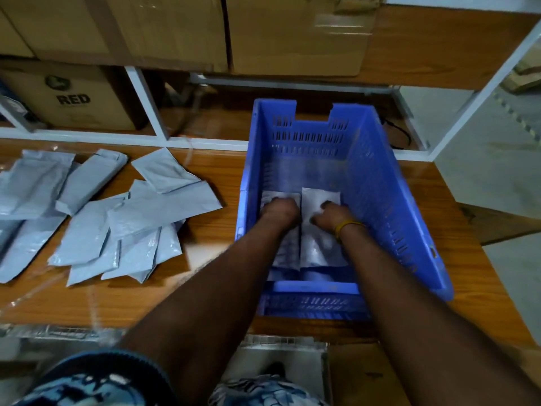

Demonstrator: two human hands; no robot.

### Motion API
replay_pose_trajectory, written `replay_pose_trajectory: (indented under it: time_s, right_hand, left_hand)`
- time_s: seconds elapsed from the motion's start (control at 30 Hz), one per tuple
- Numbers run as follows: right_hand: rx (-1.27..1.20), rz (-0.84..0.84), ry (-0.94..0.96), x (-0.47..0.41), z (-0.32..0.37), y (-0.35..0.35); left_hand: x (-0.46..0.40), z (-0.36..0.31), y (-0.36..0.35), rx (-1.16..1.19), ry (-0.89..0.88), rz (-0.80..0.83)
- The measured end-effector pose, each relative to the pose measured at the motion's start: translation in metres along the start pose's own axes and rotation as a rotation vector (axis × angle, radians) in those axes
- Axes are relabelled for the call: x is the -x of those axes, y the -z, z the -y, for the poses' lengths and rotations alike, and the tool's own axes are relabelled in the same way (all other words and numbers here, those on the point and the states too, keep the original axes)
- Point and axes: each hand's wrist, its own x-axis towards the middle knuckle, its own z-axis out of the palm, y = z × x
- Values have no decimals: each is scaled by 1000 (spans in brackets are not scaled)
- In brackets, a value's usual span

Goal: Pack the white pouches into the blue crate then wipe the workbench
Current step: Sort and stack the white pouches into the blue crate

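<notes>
1. Wooden workbench (205,230) is bounded behind by white shelf framing; bare wood is left between the loose white pouches (117,218) and the blue crate (374,183).
2. Two pouches (319,244) are laid in the crate side by side, long axes running front to back.
3. Left hand (279,210) and right hand (329,215) are seen curled on them, apparently gripping.
4. "RED" is printed on a carton (73,98).

One blue crate (377,183), two white pouches (319,227) inside, roughly ten pouches (131,218) outside, two hands (279,210).
</notes>
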Motion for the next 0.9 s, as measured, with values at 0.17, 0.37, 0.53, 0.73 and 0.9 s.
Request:
replay_pose_trajectory:
  time_s: [0.17,0.37,0.53,0.73,0.9]
  right_hand:
    - [-408,-630,181,44,30,28]
    - [-617,-809,514,108,112,13]
    - [-585,-602,614,128,184,-22]
    - [-331,-277,525,118,247,-78]
    - [-193,-147,374,99,268,-123]
  left_hand:
    - [69,9,51,323,-272,-480]
    - [123,107,67,669,-315,-877]
    - [111,196,66,625,-65,-835]
    - [78,279,62,352,16,-609]
    - [53,316,73,131,-119,-448]
